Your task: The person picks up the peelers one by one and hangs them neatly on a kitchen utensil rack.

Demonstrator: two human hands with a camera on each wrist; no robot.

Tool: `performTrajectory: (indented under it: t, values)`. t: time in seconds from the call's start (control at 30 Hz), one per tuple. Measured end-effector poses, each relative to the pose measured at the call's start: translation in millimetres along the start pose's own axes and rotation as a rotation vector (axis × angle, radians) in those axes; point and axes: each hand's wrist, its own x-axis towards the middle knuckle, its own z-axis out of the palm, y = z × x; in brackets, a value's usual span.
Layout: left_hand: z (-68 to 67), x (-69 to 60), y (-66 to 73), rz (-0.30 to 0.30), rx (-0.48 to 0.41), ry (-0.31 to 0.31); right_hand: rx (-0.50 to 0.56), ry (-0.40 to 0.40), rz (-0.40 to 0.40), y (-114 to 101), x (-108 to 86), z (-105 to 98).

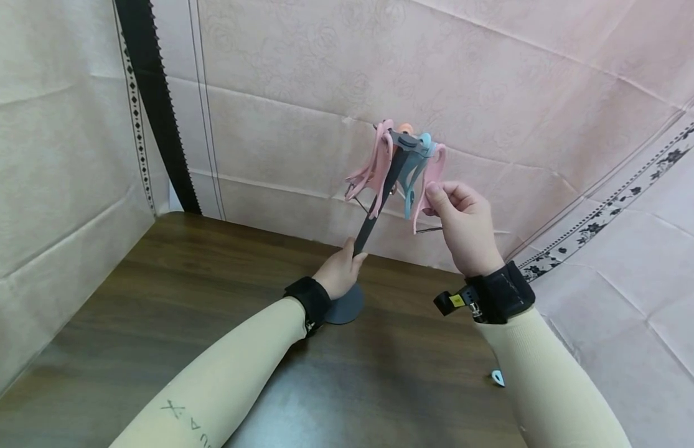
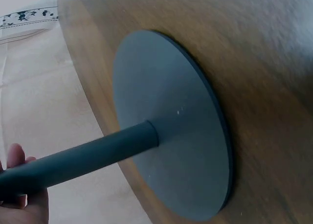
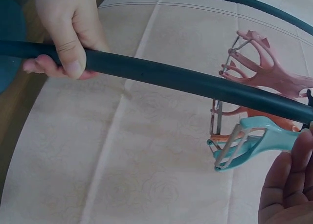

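In the head view my left hand (image 1: 338, 274) grips the dark pole (image 1: 367, 231) of a stand, above its round base (image 2: 161, 82), which rests on the table in the left wrist view. Several Y-shaped peelers hang from the top of the stand. My right hand (image 1: 465, 218) pinches a pink peeler (image 1: 433, 169) on the right side, blade end downward. Beside it hangs a light blue peeler (image 3: 264, 128). An orange peeler (image 3: 276, 118) is partly hidden behind the pole, and other pink peelers (image 1: 378, 155) hang at the left.
A small light blue object (image 1: 497, 378) lies on the wooden table (image 1: 403, 386), partly behind my right forearm; its kind is unclear. Patterned cloth (image 1: 279, 112) covers the walls behind and at both sides. A black strip (image 1: 156, 106) runs down the back left corner.
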Motion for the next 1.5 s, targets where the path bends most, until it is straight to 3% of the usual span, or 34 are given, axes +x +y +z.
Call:
performTrajectory:
  t: [0.27, 0.43, 0.67, 0.83, 1.0, 1.17, 1.3, 1.5]
  values:
    - [-1.2, -1.9, 0.6, -0.004, -0.023, -0.011, -0.060, 0.005, 0.002, 5.9, -1.8, 4.7]
    - [-0.7, -3.5, -1.5, 0.010, -0.046, -0.008, -0.152, -0.039, -0.021, 10.4, -0.9, 12.0]
    - [2.8, -8.4, -12.3, -0.070, -0.055, -0.062, -0.204, -0.087, -0.047, -6.3, -2.9, 25.6]
    - [4.3, -6.7, -13.5, -0.048, -0.069, -0.053, -0.314, -0.048, -0.077, -19.8, -8.9, 27.6]
    - [6.8, -4.9, -15.4, -0.047, -0.049, -0.046, -0.373, -0.022, -0.138, -18.2, -14.1, 26.2]
    - [8.4, -5.6, -16.7, -0.046, -0.044, -0.044, -0.356, -0.013, -0.171, -8.3, -18.6, 19.6]
    - [7.2, -5.9, -15.4, -0.051, -0.047, -0.048, -0.361, -0.018, -0.151, 10.5, -20.5, 4.4]
    - [6.0, -5.8, -15.0, -0.046, -0.029, -0.047, -0.528, -0.070, -0.048, 54.1, -27.9, -36.3]
